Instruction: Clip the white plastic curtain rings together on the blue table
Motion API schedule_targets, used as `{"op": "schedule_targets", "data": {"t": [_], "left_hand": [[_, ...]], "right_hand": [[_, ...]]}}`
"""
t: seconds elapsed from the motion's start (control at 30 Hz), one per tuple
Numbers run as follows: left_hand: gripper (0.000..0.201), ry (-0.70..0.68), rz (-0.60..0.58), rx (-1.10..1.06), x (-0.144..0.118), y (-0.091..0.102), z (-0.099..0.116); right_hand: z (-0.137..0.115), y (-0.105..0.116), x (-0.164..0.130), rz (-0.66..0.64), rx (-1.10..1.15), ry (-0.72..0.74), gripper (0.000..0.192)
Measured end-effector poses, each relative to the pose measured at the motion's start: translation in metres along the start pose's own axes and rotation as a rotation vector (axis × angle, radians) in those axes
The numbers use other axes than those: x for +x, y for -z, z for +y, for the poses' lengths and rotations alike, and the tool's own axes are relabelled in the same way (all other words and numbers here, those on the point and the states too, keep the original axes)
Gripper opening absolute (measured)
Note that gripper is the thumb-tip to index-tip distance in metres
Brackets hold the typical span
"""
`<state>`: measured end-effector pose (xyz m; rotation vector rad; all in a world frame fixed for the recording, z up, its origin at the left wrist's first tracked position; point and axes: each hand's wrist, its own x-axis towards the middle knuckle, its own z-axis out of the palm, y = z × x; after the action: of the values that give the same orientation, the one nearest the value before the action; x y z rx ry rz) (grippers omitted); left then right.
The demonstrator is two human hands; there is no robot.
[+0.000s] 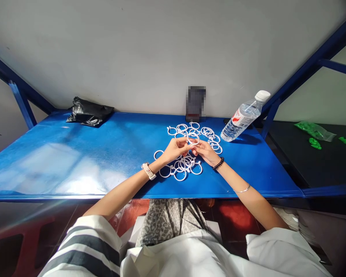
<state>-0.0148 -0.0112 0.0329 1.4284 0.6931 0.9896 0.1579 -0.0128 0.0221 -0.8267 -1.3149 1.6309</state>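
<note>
A white plastic ring (193,134), shaped like a curtain ring, is held up between my two hands over the blue table. My left hand (175,149) pinches its lower left side, fingers closed. Opposite it, the fingers of my right hand (207,151) are closed on the lower right side. Several more white rings with small tabs lie in a loose heap (180,175) nearer to me, partly under my hands. Another heap of such rings (216,147) spreads behind and to the right. Fine detail where my fingertips meet is hidden.
A water bottle (242,120) with a white cap stands right of the rings. Behind them a dark, blurred upright object (195,104) rests near the wall. A black plastic bag (89,112) lies back left. Green pieces in a clear bag (314,130) lie on the dark surface at right.
</note>
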Motion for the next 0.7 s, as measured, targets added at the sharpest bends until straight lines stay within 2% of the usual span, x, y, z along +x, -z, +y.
{"op": "schedule_targets", "data": {"t": [0.23,0.7], "left_hand": [[0.045,-0.030,0.139,0.065,0.0024,0.0024,-0.0066],[0.052,-0.024,0.086,0.097,0.0023,0.0038,-0.0062]], "right_hand": [[-0.0013,-0.0016,0.0010,0.118,-0.236,0.128,0.040],[0.0012,-0.0028,-0.0022,0.270,-0.560,0.338,0.030]]}}
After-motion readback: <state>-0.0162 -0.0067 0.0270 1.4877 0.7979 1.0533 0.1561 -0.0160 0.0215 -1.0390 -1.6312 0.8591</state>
